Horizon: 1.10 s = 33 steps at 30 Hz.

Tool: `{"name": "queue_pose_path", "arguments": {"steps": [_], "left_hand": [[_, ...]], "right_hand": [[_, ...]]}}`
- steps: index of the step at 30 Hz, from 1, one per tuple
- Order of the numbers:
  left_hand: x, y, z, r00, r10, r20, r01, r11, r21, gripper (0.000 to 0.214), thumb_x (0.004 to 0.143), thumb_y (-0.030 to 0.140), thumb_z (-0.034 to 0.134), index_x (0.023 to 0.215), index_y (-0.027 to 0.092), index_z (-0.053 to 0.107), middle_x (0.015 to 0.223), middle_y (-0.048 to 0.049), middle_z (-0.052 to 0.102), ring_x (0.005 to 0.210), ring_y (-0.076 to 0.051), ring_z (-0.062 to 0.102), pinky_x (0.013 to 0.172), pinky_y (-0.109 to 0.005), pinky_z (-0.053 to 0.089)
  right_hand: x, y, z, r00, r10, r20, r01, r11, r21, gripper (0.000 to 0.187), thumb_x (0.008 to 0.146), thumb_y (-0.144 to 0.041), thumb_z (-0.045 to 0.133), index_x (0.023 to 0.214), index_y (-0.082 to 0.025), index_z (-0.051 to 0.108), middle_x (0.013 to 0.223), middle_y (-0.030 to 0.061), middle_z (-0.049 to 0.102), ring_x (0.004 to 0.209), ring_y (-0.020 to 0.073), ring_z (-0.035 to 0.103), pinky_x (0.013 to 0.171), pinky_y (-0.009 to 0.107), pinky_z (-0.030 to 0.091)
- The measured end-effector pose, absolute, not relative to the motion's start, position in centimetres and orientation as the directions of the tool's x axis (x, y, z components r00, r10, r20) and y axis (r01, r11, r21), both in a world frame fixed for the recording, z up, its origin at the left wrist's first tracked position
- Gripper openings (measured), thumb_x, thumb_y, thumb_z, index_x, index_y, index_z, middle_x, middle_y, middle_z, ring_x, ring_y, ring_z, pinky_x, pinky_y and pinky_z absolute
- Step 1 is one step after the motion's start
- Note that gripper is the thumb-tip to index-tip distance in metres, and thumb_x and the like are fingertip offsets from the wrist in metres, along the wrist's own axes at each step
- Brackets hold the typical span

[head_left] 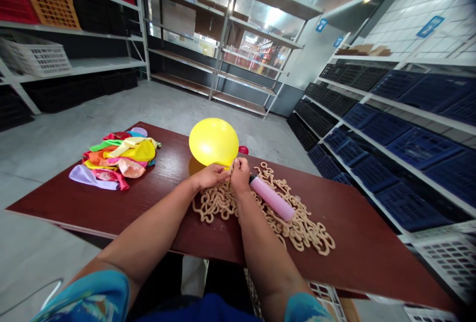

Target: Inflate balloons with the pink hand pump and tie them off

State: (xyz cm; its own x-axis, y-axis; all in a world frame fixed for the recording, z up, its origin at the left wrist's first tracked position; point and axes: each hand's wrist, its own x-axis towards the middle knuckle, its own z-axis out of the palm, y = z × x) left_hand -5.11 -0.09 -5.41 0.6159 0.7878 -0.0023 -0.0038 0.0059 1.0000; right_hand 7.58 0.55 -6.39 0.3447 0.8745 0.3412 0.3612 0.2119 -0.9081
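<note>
A yellow inflated balloon (213, 141) stands just beyond my hands, its neck pointing back at me. My left hand (212, 176) pinches the balloon's neck from the left. Close against it, my right hand (240, 173) is closed at the same neck; a bit of tan cord seems to show between the fingers. Under and around both hands lies a curly heap of tan cord (217, 202). A pink cylinder with a black end (273, 198), perhaps a pump, rests on the cord right of my right wrist.
Several flat coloured balloons (119, 156) lie piled on the left of the brown table (345, 223). A red round object (243, 150) shows past the far edge. Shelves with blue crates (405, 148) stand right, crates (35, 54) left, and a metal rack (219, 39) behind.
</note>
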Motion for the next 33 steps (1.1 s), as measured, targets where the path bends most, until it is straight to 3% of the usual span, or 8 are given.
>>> {"name": "queue_pose_path", "arguments": {"steps": [4, 11, 15, 17, 22, 26, 33], "left_hand": [[-5.4, -0.2, -5.1, 0.629, 0.777, -0.024, 0.014, 0.019, 1.0, 0.035, 0.072, 0.047, 0.057, 0.063, 0.016, 0.045, 0.048, 0.0052, 0.032, 0.041, -0.004, 0.023, 0.041, -0.021, 0.015], [-5.6, -0.1, -5.3, 0.542, 0.84, -0.024, 0.045, 0.0, 0.999, 0.032, 0.074, 0.042, 0.052, 0.058, 0.016, 0.043, 0.047, 0.0051, 0.033, 0.04, -0.005, 0.024, 0.041, -0.022, 0.018], [-5.7, 0.6, -6.1, 0.314, 0.934, 0.169, 0.354, -0.28, 0.892, 0.034, 0.079, 0.04, 0.045, 0.057, 0.016, 0.049, 0.052, 0.0016, 0.044, 0.051, -0.009, 0.039, 0.05, -0.022, 0.03], [-5.7, 0.9, -6.4, 0.204, 0.948, 0.246, 0.515, -0.318, 0.796, 0.034, 0.081, 0.039, 0.042, 0.06, 0.016, 0.055, 0.058, -0.0002, 0.052, 0.059, -0.011, 0.046, 0.057, -0.023, 0.033], [-5.5, 1.1, -6.5, 0.075, 0.955, 0.286, 0.679, -0.259, 0.687, 0.033, 0.083, 0.038, 0.042, 0.074, 0.018, 0.065, 0.079, -0.0054, 0.062, 0.072, -0.015, 0.054, 0.065, -0.024, 0.037], [-5.3, 1.4, -5.4, 0.052, 0.964, 0.26, 0.776, -0.203, 0.597, 0.033, 0.082, 0.038, 0.044, 0.074, 0.017, 0.067, 0.089, -0.0085, 0.062, 0.076, -0.016, 0.055, 0.066, -0.024, 0.038], [-4.1, 5.0, -2.5, 0.034, 0.995, 0.092, 0.773, -0.084, 0.629, 0.04, 0.081, 0.043, 0.042, 0.076, 0.014, 0.069, 0.079, -0.0099, 0.065, 0.072, -0.019, 0.057, 0.062, -0.026, 0.039]], "right_hand": [[7.2, 1.0, -7.3, 0.344, 0.897, 0.277, 0.225, 0.208, -0.952, 0.017, 0.08, -0.038, 0.04, 0.077, -0.021, 0.043, 0.062, -0.0048, 0.047, 0.055, 0.0106, 0.043, 0.054, 0.022, 0.038], [7.0, 1.6, -8.4, 0.373, 0.879, 0.296, 0.281, 0.198, -0.939, 0.018, 0.079, -0.037, 0.041, 0.077, -0.02, 0.047, 0.065, -0.0036, 0.052, 0.061, 0.0117, 0.048, 0.061, 0.023, 0.039], [7.0, 2.3, -9.2, 0.376, 0.878, 0.297, 0.261, 0.208, -0.943, 0.02, 0.077, -0.039, 0.045, 0.078, -0.02, 0.05, 0.073, -0.0011, 0.058, 0.069, 0.0137, 0.053, 0.065, 0.025, 0.042], [6.9, 2.6, -9.5, 0.357, 0.891, 0.28, 0.232, 0.206, -0.951, 0.022, 0.075, -0.042, 0.047, 0.078, -0.02, 0.051, 0.07, -0.0012, 0.059, 0.067, 0.0145, 0.054, 0.061, 0.025, 0.042], [6.9, 3.2, -10.3, 0.345, 0.911, 0.224, 0.161, 0.178, -0.971, 0.022, 0.077, -0.042, 0.046, 0.08, -0.021, 0.052, 0.057, -0.0042, 0.057, 0.053, 0.0137, 0.053, 0.05, 0.024, 0.042], [6.8, 3.5, -10.9, 0.352, 0.92, 0.17, 0.125, 0.134, -0.983, 0.018, 0.075, -0.038, 0.048, 0.081, -0.021, 0.052, 0.053, -0.006, 0.055, 0.044, 0.0123, 0.051, 0.044, 0.023, 0.041], [6.9, 3.4, -10.7, 0.322, 0.941, 0.104, 0.151, 0.058, -0.987, 0.019, 0.072, -0.029, 0.051, 0.088, -0.019, 0.051, 0.07, -0.0007, 0.062, 0.044, 0.011, 0.056, 0.044, 0.023, 0.046]]}}
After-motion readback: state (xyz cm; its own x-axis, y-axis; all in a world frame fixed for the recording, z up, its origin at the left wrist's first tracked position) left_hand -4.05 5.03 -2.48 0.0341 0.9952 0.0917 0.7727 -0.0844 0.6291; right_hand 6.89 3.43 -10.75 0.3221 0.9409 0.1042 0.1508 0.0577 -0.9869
